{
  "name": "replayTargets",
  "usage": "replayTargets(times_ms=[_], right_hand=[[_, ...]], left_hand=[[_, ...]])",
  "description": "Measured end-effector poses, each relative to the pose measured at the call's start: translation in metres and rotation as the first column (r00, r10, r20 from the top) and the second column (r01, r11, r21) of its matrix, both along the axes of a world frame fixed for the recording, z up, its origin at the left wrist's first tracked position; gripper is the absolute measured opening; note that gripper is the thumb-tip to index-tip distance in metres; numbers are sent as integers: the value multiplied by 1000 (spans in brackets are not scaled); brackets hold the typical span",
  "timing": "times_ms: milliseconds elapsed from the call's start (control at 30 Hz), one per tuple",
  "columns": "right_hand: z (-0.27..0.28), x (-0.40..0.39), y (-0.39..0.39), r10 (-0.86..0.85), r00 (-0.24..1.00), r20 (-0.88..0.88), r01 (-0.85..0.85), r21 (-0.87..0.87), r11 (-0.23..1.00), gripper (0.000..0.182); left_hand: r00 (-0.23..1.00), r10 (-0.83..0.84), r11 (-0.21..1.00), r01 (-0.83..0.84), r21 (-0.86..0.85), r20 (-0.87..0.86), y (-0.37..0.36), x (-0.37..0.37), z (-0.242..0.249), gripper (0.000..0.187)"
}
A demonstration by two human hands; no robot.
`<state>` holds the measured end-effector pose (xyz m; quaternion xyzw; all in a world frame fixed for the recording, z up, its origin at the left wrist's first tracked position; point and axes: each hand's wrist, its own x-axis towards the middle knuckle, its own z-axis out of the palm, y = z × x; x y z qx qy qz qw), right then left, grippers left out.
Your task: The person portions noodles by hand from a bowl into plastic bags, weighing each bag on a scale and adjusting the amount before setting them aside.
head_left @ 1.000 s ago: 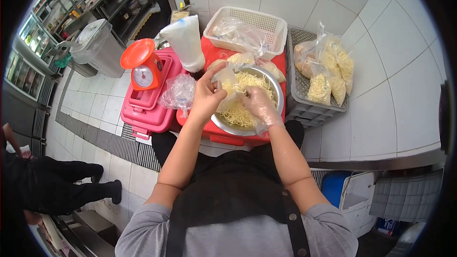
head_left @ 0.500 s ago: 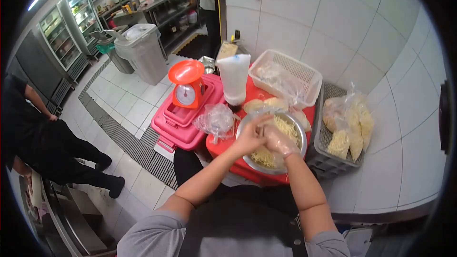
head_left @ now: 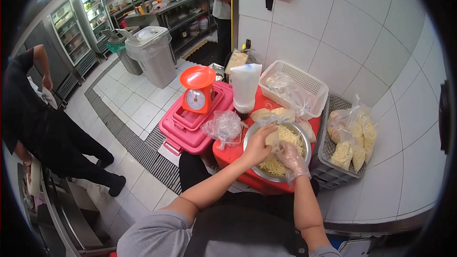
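Note:
Below me a steel bowl (head_left: 308, 158) holds thin, pale yellow noodle-like shreds (head_left: 290, 137). My bare left hand (head_left: 258, 146) is over the bowl's left side, its fingers curled round a small, pale, see-through plastic bag (head_left: 272, 138). Close beside it, my right hand (head_left: 292, 160) wears a clear plastic glove and is over the bowl's middle. Its fingers are bunched together against the bag; what they pinch is hidden. Behind the bowl lie pale filled bags (head_left: 281, 113).
A crumpled plastic bag (head_left: 223, 127) and an orange scale (head_left: 195, 99) on a pink lidded box (head_left: 183, 135) stand left. Behind are a tall clear container (head_left: 244, 85) and a white basket (head_left: 320, 90). Filled bags (head_left: 357, 133) sit on a grey crate (head_left: 333, 173). A person (head_left: 43, 109) stands left.
My hands have come lower over the bowl and the right fingers have bunched together. A pale bag now shows at my left fingers. The person at left has raised an arm; the camera has shifted.

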<state>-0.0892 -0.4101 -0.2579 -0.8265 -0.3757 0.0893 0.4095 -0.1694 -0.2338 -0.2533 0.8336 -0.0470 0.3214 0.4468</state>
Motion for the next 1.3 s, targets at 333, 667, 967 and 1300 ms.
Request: replayTargets(times_ms=[333,667,967,1300], right_hand=[[8,-30,-6,-154,987,-51,154,-19,988,13],[32,-52,-17,-196,921,336,249,-121,961,16],[41,5,-36,-195,947,254,261,-259,930,16],[-15,-5,-27,-314,948,-53,315,-2,949,59]], left_hand=[[940,-106,993,116,11,-323,-18,-35,-1,39],[983,-142,990,139,-32,-120,-39,-13,-18,23],[985,-87,992,99,75,-152,-21,-19,-25,12],[899,-37,995,-7,-98,-437,21,-31,12,62]])
